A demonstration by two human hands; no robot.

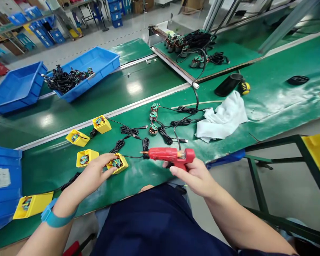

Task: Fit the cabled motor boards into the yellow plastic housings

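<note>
Glossy red plastic glue gun (167, 154); rumpled matt cloth (222, 117).

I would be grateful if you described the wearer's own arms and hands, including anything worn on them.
Both hands, left and right, are gloveless, and the forearms are uncovered. A teal band circles the left wrist; the right wrist has nothing on it. The top is navy, its sleeves not clearly shown.

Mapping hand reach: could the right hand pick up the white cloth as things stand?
Probably not: the right hand is wrapped around the red glue gun. The white cloth otherwise looks near, with the way to it open.
</note>
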